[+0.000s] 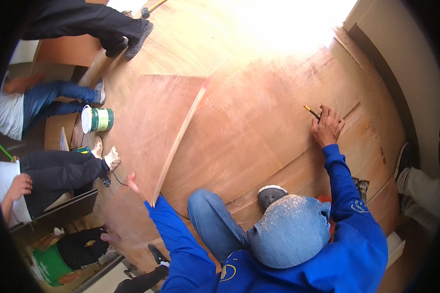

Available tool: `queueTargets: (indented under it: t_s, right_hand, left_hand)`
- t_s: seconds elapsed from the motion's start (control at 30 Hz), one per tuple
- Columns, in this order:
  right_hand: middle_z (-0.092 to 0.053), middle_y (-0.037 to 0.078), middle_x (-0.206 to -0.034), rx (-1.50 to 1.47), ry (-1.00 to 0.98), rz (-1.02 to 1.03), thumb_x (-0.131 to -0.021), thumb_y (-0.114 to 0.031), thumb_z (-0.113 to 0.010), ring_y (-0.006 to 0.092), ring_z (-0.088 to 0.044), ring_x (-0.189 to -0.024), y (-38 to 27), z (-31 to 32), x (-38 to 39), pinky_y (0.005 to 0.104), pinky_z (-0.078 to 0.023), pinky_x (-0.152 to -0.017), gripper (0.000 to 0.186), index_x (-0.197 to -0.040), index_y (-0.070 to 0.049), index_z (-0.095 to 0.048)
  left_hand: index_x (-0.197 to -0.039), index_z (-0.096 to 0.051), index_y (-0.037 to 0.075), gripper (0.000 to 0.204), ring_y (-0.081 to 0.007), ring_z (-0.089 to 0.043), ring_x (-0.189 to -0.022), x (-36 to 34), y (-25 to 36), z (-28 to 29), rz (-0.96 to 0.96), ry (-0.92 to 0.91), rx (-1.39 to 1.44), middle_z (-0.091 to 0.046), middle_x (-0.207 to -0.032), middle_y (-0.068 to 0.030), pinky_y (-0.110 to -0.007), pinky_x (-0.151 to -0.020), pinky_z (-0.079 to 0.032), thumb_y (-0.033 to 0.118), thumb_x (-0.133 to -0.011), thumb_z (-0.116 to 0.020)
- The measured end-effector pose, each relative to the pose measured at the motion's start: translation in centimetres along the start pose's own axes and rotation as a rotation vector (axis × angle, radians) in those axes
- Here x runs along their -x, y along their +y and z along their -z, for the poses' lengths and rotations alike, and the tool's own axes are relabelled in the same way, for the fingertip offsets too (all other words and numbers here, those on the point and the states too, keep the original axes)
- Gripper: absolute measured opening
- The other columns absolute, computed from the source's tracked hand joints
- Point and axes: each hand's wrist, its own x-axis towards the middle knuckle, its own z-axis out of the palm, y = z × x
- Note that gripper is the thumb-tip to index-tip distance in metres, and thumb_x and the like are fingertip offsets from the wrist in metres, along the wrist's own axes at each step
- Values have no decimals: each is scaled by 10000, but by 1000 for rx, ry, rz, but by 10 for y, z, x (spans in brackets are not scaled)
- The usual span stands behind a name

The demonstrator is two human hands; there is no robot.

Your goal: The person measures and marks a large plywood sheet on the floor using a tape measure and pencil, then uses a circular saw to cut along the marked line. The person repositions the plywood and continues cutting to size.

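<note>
Gripping a yellow-and-black pencil [312,112], the right hand [327,128] is closing its fingers around the shaft and pressing down on the large reddish-brown plywood sheet [259,122] covering the floor; the pencil tip is pointing away from the person. The left hand [134,185] is clasping the near edge of a thinner tilted plywood panel [166,122], which is standing on that sheet, well left of the pencil. Both blue sleeves are showing. A white-and-green paint bucket [97,119] is lying on its side beyond the sheet's left border, beside the shoes of other seated people.
</note>
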Motion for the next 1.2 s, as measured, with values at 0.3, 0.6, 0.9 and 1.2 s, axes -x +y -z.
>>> queueTargets:
  t_s: [0.3,0.6,0.9,1.2]
  right_hand:
    - [-603,92,-1139,-33,35,12,-803,-295,-688,298,-574,-1096,6,-5,1,517,-383,-929,492,-1267,-191,-561]
    - [-591,110,-1120,-69,54,-19,-824,-327,-668,313,-546,-1095,9,-9,-1,533,-371,-869,450,-1240,-192,-560]
    - [-601,142,-1206,-31,120,77,-887,-261,-632,344,-545,-1203,5,15,1,623,-353,-984,373,-1254,-203,-605]
    - [-734,247,-869,-704,-727,78,-894,-415,-658,407,-733,-817,-92,58,72,456,-596,-728,414,-928,-12,-749]
  left_hand:
    - [-1478,-465,-35,805,-448,-613,-1242,43,-42,79,373,-180,-44,-616,-1383,-251,-573,-1041,-523,238,-735,-612]
    - [-1515,-455,8,699,-369,-518,-1370,-6,-18,123,447,108,-786,-549,-1499,-168,-500,-1170,-404,520,-1046,-537]
    - [-1539,-403,-42,834,-355,-456,-1430,-1,-30,100,350,338,-1077,-477,-1559,-203,-470,-1213,-330,587,-1014,-557]
    - [-1554,-377,-59,885,-336,-415,-1466,46,-60,157,402,217,-915,-435,-1592,-209,-452,-1226,-303,604,-1002,-572]
